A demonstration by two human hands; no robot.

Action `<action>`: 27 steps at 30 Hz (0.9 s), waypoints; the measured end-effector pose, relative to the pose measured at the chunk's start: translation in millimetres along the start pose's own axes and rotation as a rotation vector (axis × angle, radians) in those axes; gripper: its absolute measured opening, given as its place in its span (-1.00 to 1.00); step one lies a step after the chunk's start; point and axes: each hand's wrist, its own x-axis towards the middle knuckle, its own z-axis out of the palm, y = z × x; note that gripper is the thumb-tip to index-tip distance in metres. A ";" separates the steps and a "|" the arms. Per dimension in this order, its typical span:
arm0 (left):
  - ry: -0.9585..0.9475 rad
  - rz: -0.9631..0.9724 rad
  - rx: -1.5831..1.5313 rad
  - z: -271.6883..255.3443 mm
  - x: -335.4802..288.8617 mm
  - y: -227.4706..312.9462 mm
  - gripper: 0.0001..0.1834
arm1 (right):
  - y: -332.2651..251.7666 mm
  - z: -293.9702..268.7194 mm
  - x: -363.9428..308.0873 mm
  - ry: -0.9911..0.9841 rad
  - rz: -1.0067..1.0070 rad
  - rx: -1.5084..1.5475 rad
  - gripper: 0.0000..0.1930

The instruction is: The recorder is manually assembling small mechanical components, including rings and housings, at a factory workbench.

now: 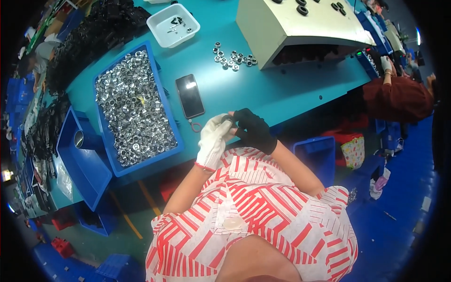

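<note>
In front of my chest my two hands meet at the table's near edge. My left hand (214, 139), in a white glove, is closed with its fingertips pinching a small dark ring-shaped part (228, 118). My right hand (256, 131), in a black glove with bare fingertips, is closed against the same part from the other side; its fingers partly cover it. Left of my hands, a blue bin (164, 92) is heaped with shiny metal rings (134, 105). A dark phone (190, 96) with a red loop lies just beyond my left hand.
Loose metal rings (233, 60) lie on the teal table (216, 28) beside a cream box-like housing (268, 28) with black rings on top. A white tray (162, 35) holds small parts. Another blue bin (87, 164) leans at left. A person in a dark red top (399, 98) works at right.
</note>
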 end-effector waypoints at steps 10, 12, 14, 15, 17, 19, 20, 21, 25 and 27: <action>0.135 0.127 0.422 12.6 -7.4 -1.0 -0.62 | 13.1 12.9 -5.0 0.087 -0.232 -0.279 -0.59; 0.128 0.107 0.447 9.2 -5.4 -2.2 -0.62 | 22.7 20.1 -8.8 0.062 -0.210 -0.326 -0.61; 0.186 0.023 0.483 9.0 -4.5 -2.7 -0.60 | 22.6 22.2 -11.9 0.033 -0.189 -0.375 -0.63; 0.188 0.023 0.480 8.2 -4.5 -2.5 -0.60 | 16.3 20.4 -13.8 0.059 -0.130 -0.305 -0.64; 0.136 -0.021 0.365 6.7 -5.1 -1.1 -0.59 | 11.5 17.4 -14.9 0.084 -0.071 -0.236 -0.65; 0.113 -0.007 0.290 2.4 -7.9 -4.9 -0.58 | 11.7 12.6 -15.7 -0.024 0.094 -0.310 -0.65; 0.089 0.006 0.215 -0.4 -9.4 -7.5 -0.58 | 10.8 10.2 -16.7 -0.027 0.095 -0.310 -0.65; 0.092 0.005 0.213 -3.5 -9.0 -8.2 -0.58 | 9.5 7.5 -17.5 -0.021 0.074 -0.284 -0.64; -0.041 -0.084 0.363 -3.6 -10.4 9.6 -0.52 | 9.7 -1.4 -14.7 -0.022 -0.081 -0.172 -0.61; -0.034 -0.090 0.411 -7.7 -6.9 15.9 -0.50 | 17.5 -2.3 -12.5 -0.109 -0.021 -0.180 -0.58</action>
